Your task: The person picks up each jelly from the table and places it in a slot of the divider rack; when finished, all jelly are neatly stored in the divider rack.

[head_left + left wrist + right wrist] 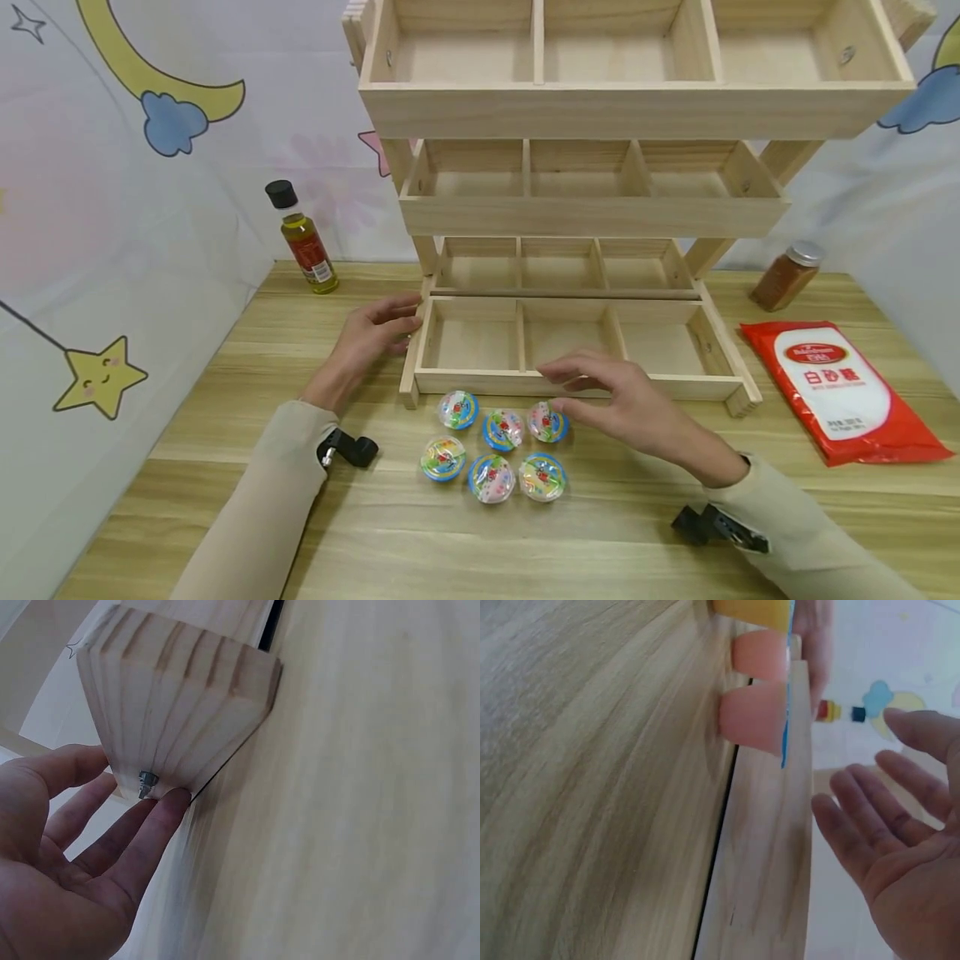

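My left hand (372, 333) rests its fingertips against the left side of a wooden rack (465, 383). In the left wrist view, its fingers lie by a metal bolt (147, 783) on the side rail. My right hand (615, 396) hovers with relaxed fingers and nothing in its grasp, over the rack's front edge. Just below its thumb, in the head view, is a sealed jelly cup (547, 422) with a pink pattern. Several more jelly cups (491, 478) with blue-rimmed lids stand in two rows on the table. Pink cup sides (754, 716) show in the right wrist view.
The rack rises in several tiers, with bare compartments (472, 333) between dividers. An oil bottle (307, 250) stands at the back left. To the right are a spice jar (787, 277) and a red and white sugar bag (840, 392). Printed cloth (150, 250) hangs behind the table.
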{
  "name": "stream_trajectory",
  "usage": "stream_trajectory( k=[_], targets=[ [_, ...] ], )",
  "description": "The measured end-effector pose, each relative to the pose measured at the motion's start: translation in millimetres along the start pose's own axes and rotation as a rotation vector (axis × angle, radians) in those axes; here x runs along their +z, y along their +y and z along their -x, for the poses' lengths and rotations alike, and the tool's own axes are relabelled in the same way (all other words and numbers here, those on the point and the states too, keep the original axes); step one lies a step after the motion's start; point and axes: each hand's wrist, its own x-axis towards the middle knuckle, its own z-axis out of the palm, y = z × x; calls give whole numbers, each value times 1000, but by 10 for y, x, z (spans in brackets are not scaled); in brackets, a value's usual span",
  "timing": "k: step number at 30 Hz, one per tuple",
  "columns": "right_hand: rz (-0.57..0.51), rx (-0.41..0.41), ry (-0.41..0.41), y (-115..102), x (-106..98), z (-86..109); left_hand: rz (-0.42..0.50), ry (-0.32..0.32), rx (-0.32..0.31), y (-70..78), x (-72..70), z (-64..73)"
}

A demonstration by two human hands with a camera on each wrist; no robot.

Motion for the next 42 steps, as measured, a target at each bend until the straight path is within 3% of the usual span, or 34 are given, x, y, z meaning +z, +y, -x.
stream_trajectory(
  k=[10,22,29,42],
  targets=[
    [132,5,-31,32,34,17,3,13,6,-13,16,2],
    [174,41,-167,58,43,31,-7,17,-3,-23,11,17],
    [257,68,-232,111,41,39,-5,13,-5,-26,17,-2],
    [233,81,-196,57,40,30,11,15,-13,-30,21,1]
  ],
)
